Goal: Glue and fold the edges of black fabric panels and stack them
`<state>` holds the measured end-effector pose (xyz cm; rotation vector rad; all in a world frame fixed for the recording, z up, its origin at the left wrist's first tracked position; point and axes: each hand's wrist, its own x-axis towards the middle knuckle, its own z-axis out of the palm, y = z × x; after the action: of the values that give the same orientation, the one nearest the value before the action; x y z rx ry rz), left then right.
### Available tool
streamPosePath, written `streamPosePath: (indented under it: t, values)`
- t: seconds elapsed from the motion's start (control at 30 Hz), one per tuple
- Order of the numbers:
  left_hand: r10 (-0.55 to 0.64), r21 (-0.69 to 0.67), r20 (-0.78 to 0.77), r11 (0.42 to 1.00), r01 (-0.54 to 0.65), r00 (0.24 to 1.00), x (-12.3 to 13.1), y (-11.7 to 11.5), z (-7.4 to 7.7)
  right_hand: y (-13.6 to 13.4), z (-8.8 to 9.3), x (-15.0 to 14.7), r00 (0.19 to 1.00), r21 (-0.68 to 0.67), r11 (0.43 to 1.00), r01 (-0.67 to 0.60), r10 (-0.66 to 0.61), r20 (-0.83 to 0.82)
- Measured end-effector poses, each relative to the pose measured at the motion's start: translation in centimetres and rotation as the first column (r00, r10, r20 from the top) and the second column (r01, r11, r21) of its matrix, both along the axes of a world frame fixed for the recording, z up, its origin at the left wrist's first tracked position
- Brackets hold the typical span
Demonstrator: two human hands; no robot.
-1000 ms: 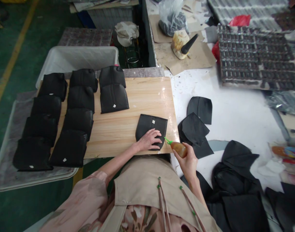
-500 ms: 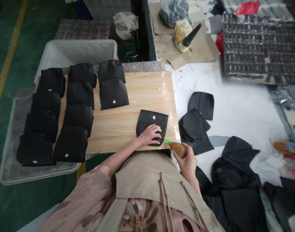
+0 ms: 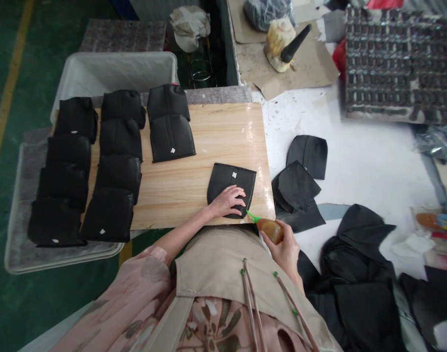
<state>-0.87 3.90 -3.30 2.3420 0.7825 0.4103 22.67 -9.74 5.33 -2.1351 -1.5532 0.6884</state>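
Note:
A black, flat fabric or leather piece [image 3: 227,178] with a small white tag lies near the front right of the wooden board [image 3: 179,195]. My left hand [image 3: 228,201] rests on it, fingers spread and pressing its lower part. In my right hand [image 3: 287,249] is a squeeze bottle [image 3: 270,230] of amber liquid, probably glue, with a thin green nozzle. The nozzle tip is at the piece's lower right edge, where a pale line runs along the side.
Stacked black pieces [image 3: 111,215] cover the board's left part. Loose black pieces [image 3: 297,186] and a dark heap [image 3: 363,293] lie on the white table to the right. A stained pot [image 3: 278,41] with a black handle stands on cardboard. Plastic bins [image 3: 117,63] sit beside the board.
The green nozzle has slid slightly down along the piece's right edge toward its lower corner. My left hand stays on the piece. The whole view has shifted a little.

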Motion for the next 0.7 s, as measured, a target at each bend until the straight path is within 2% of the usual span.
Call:
streamPosePath:
  t: [0.4, 0.7]
  values:
    - [-0.012, -0.047, -0.022, 0.999, 0.011, 1.0, 0.0, 0.1, 0.0, -1.1, -0.4, 0.0, 0.999, 0.016, 1.0, -0.005, 0.005, -0.033]
    - [-0.004, -0.086, -0.047, 0.996, 0.0, 0.999, 0.1, 0.2, 0.1, -0.7, -3.1, 1.8, 0.953, -0.069, 0.998, -0.003, -0.018, -0.303]
